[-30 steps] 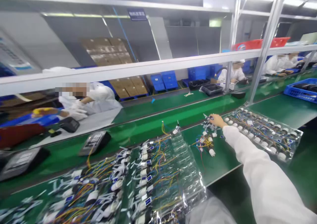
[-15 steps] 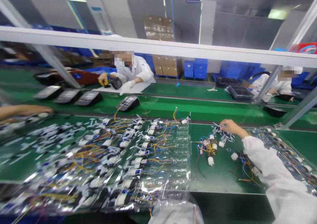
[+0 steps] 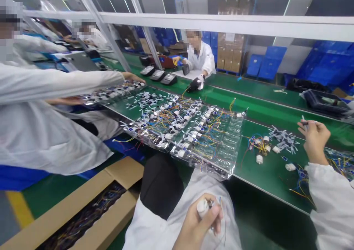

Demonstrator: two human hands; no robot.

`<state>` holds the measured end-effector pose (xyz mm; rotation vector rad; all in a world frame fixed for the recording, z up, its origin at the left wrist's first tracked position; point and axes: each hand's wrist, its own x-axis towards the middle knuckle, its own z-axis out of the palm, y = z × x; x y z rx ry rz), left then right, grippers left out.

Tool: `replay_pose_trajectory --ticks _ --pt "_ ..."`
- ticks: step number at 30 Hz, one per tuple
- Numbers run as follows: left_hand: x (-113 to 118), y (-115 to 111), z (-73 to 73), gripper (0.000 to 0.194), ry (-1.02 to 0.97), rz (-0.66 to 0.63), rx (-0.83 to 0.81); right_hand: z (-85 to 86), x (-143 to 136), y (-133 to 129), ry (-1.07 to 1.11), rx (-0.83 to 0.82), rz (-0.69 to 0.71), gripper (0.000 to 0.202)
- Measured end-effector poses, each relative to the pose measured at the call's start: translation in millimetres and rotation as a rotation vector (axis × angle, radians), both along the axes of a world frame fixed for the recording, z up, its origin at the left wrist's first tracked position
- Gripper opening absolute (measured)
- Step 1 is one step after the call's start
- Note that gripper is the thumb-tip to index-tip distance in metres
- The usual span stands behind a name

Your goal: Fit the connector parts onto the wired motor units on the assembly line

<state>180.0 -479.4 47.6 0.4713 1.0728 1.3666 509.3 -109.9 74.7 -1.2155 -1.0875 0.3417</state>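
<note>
Low in the view, over my lap, my left hand (image 3: 197,220) is closed around a small white cylindrical motor (image 3: 202,207) with thin wires. On the right, raised above the bench, my right hand (image 3: 315,137) pinches a small black piece with white strips (image 3: 304,123). Below and left of that hand lies a pile of similar white-strip pieces (image 3: 284,139). Beside the pile is a cluster of white motors with yellow wires (image 3: 259,146). One loose white motor (image 3: 290,167) lies nearer my right sleeve.
Clear blister trays (image 3: 232,139) hold rows of wired motors. At left a co-worker's arms (image 3: 83,82) reach around another filled tray. An open cardboard box (image 3: 118,170) of wired parts stands low left. Across the green belt, a person handles black devices (image 3: 168,79).
My view has swung left and down, bringing my left hand with the motor into sight. My right hand has lifted from the pile with a white-strip piece.
</note>
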Motion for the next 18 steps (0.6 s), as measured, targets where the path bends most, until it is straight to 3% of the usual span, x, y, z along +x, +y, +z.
replay_pose_trajectory --ticks 4,9,14,18 --pt "-4.1 -10.6 0.1 0.044 0.013 -0.018 0.028 29.5 -23.6 -28.8 0.152 0.070 0.123 0.031" --pt "-14.6 -16.2 -1.5 0.047 0.018 -0.014 0.027 72.2 -47.9 -77.5 0.180 0.209 0.174 0.025" --pt "-25.6 -7.6 2.6 0.048 0.026 0.093 0.056 109.8 -75.1 -113.1 0.146 0.253 0.249 0.014" --pt "-29.4 4.9 8.9 0.045 0.037 0.245 0.108 126.8 -122.3 -130.9 0.121 0.219 0.459 0.026"
